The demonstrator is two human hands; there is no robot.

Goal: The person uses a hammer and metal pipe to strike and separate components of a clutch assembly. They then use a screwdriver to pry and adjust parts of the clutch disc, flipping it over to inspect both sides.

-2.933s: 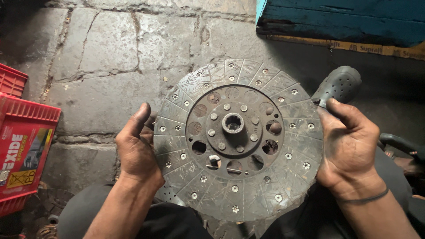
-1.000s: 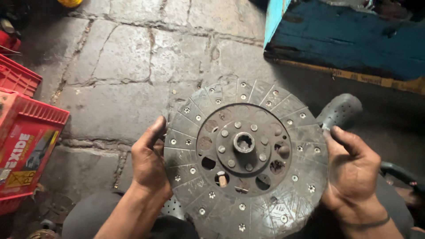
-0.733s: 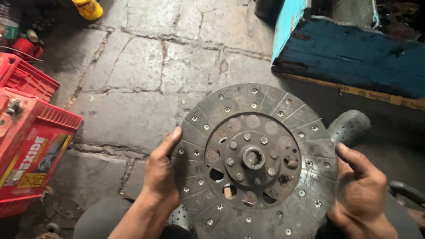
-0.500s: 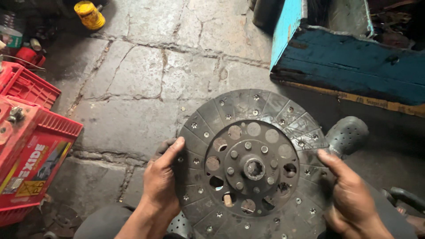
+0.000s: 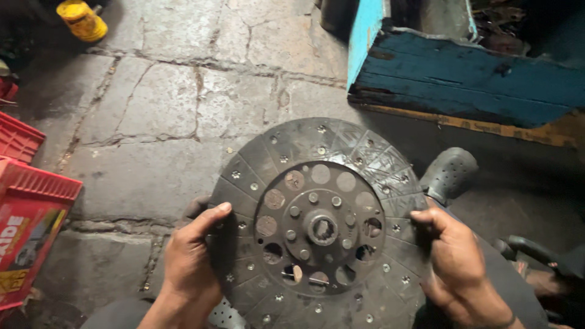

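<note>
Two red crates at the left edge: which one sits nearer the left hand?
The lower red crate, with the printed side panel. It lies level with the left hand; the other red crate sits further up the frame.

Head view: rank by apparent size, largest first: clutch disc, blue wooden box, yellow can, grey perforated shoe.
1. Clutch disc, but it is held close to the camera, so this is unsure against the box.
2. Blue wooden box, cut off by the frame edge.
3. Grey perforated shoe, partly hidden.
4. Yellow can, farthest away.

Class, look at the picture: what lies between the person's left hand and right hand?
In the head view, the round dark riveted clutch disc spans the stretch between the left hand and right hand, both gripping its rim.
</note>
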